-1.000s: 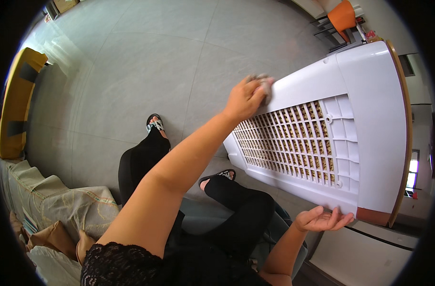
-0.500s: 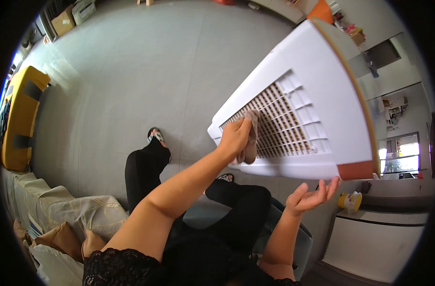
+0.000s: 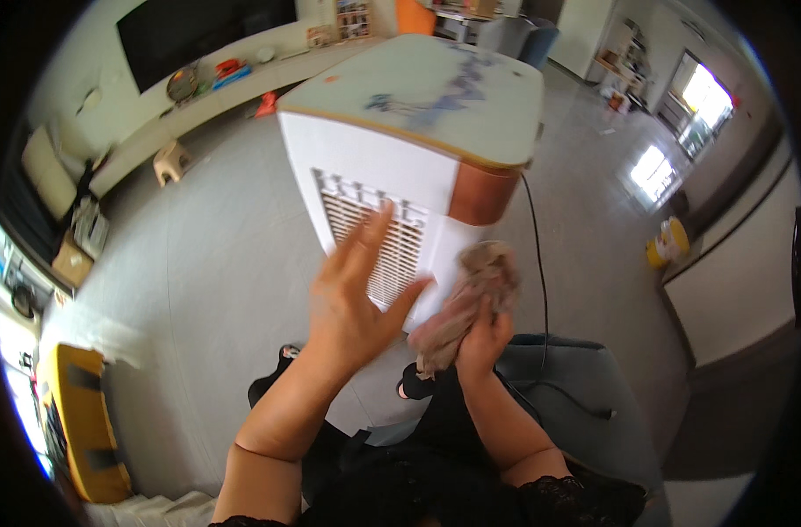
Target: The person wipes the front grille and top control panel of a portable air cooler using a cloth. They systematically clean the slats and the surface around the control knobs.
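Note:
A white boxy appliance [image 3: 365,149] stands upright before me, with a slatted grille [image 3: 392,263] in its side, a brown corner panel and a pale glass top [image 3: 453,92] with a dark floral pattern. My left hand [image 3: 357,299] is in front of the grille, fingers spread and holding nothing; whether it touches the slats I cannot tell. A crumpled, dirty beige-pink rag [image 3: 475,303] is bunched in my right hand [image 3: 486,342], close to the appliance's lower near corner.
A black power cord [image 3: 543,263] runs down behind the appliance to a grey-blue padded seat [image 3: 576,386], its plug lying there. On the left is a yellow-and-black piece [image 3: 84,422]. A yellow bucket [image 3: 667,243] stands at right, a small stool [image 3: 170,162] at far left.
The rag has passed from my left hand to my right. My left hand has opened. The view has swung up, and the appliance now shows upright with its patterned top visible.

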The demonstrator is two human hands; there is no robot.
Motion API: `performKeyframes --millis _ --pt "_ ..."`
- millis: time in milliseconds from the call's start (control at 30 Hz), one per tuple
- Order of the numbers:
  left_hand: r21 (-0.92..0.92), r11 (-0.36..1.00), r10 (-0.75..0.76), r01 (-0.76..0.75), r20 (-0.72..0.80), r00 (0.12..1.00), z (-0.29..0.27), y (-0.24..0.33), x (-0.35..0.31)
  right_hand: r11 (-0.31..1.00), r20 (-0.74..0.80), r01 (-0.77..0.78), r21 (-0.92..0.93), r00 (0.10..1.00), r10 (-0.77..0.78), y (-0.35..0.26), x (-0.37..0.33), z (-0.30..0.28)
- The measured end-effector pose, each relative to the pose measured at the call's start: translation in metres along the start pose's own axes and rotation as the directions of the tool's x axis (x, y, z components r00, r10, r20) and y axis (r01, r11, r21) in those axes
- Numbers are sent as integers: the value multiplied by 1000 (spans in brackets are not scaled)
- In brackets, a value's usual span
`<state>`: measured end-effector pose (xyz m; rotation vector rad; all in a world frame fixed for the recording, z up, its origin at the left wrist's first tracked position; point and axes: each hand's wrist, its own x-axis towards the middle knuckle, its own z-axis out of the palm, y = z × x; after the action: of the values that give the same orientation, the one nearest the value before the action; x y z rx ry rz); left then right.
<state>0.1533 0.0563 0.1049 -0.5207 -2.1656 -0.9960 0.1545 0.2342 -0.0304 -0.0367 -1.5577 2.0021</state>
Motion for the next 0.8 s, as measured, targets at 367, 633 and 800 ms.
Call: performKeyframes --millis 367,633,800 --pt "438 849 353 -295 -54 934 94 -14 90 936 -81 342 -76 934 -348 0 84 -5" --pt "296 896 326 -330 65 943 38 -72 98 815 148 541 -209 841 -521 14 82 4" --pt "313 890 321 -331 84 943 21 -76 101 556 276 778 -294 626 -730 -50 117 86"
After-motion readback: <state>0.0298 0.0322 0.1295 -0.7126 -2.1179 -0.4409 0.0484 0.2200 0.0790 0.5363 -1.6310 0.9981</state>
